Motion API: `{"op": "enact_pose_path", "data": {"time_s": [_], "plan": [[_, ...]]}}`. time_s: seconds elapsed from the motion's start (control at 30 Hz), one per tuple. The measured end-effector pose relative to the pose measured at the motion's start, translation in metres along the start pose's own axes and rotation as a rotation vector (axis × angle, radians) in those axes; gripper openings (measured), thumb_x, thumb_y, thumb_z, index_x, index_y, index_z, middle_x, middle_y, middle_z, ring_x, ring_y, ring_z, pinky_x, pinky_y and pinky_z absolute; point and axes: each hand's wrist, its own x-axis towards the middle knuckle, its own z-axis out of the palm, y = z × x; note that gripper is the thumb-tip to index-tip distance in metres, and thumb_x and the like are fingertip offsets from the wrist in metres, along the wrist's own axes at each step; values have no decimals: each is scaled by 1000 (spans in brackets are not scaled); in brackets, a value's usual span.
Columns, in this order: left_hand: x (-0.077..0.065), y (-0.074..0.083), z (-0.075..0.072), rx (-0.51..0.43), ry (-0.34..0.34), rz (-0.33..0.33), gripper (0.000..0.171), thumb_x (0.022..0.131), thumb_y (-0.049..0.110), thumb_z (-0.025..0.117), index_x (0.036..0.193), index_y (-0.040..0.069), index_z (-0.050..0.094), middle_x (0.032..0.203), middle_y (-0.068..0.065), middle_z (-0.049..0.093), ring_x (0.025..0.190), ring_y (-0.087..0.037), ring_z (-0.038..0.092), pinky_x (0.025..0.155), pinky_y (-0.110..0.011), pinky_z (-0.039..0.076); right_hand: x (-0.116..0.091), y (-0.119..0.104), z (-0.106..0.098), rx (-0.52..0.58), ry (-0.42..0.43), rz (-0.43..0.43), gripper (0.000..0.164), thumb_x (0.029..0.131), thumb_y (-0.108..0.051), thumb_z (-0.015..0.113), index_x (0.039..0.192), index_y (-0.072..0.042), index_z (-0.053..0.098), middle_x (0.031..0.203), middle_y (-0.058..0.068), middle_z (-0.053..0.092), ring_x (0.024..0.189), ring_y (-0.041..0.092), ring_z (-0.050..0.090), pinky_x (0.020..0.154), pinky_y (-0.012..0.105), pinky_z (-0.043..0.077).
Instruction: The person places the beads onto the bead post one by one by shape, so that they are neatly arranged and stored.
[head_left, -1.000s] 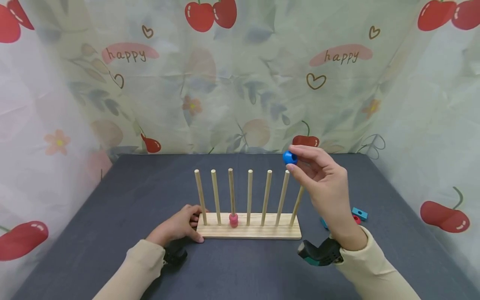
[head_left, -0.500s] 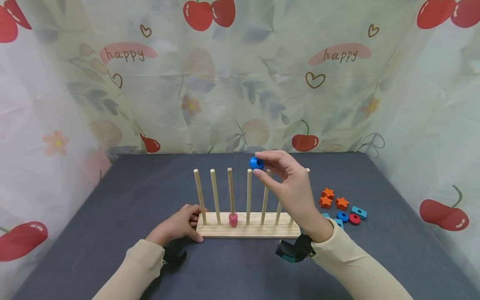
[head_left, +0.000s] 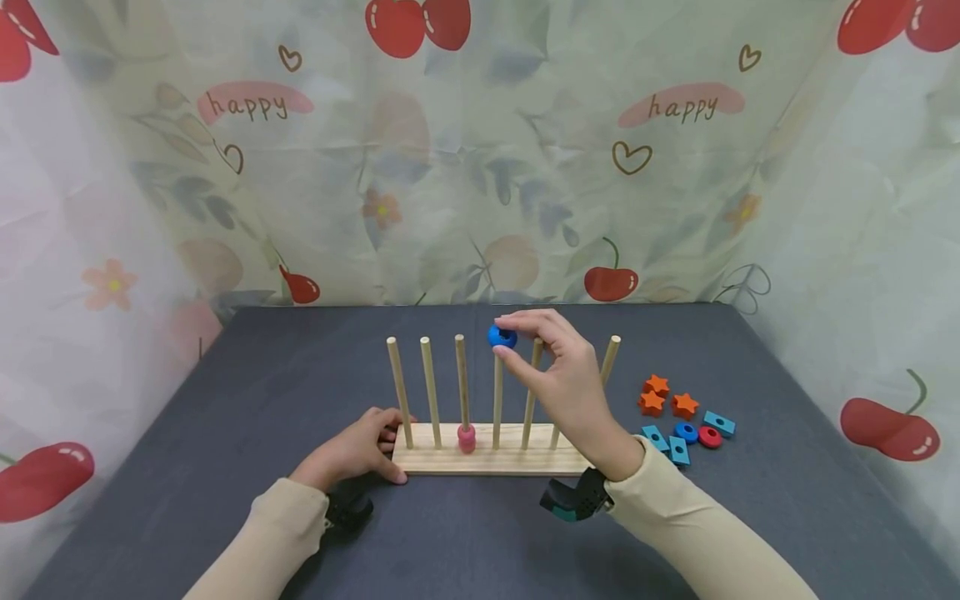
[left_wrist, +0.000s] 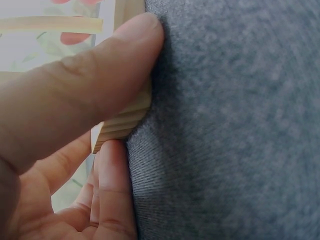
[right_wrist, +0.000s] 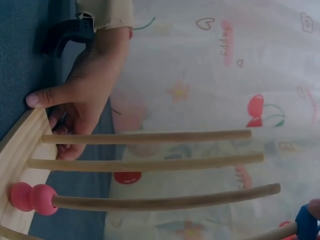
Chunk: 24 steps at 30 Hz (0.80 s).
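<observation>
A wooden peg board [head_left: 517,467] with a row of several upright pegs stands on the dark table. My left hand [head_left: 358,447] grips its left end; in the left wrist view the thumb [left_wrist: 100,75] lies along the front and the fingers bend behind the end. Between thumb and fingertips, my right hand [head_left: 566,379] pinches a blue bead [head_left: 502,337] with a hole. That bead sits right at the top of the fourth peg [head_left: 498,400] from the left, also in the right wrist view. Two pink beads [head_left: 467,439] are stacked low on the third peg.
Right of the board lie several orange stars [head_left: 684,406], several light-blue rectangular blocks [head_left: 719,424], a blue ring [head_left: 686,432] and a red ring [head_left: 709,437]. A printed cloth [head_left: 480,208] rises behind the table's far edge and along both sides.
My right hand has carried the blue bead leftward and slightly down, from above the pegs on the right to the fourth peg's tip. The left hand has stayed on the board's end.
</observation>
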Motion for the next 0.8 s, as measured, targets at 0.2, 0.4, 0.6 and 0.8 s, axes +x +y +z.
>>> {"op": "enact_pose_path", "data": {"time_s": [0.2,0.4,0.6,0.8], "plan": [[1,-1,0,2,-2,-6,79,60,0,90,131,5,54,116,-15,42,110,-27,52,96,-43,49,-4,6,4,48,-38,108,30,87,-14,73,116,-12,68,111,0,65,89,10,58,65,24,43],[1,-1,0,-3,2,-3,79,60,0,90,131,5,54,116,-15,42,110,-27,52,95,-42,50,-10,12,10,174,-59,205,41,86,-13,73,124,-11,58,117,4,64,99,16,62,85,20,51],[2,-2,0,3,-1,1,79,61,0,90,131,5,53,116,-15,42,110,-27,52,95,-42,50,-17,17,14,193,-66,285,46,86,-13,74,126,-7,53,115,8,61,103,21,62,90,21,51],[2,-2,0,1,0,-5,79,61,1,90,131,5,54,116,-15,43,109,-27,52,95,-42,50,-28,28,19,185,-104,337,43,86,-17,74,123,-10,54,115,7,61,106,20,61,93,34,51]]}}
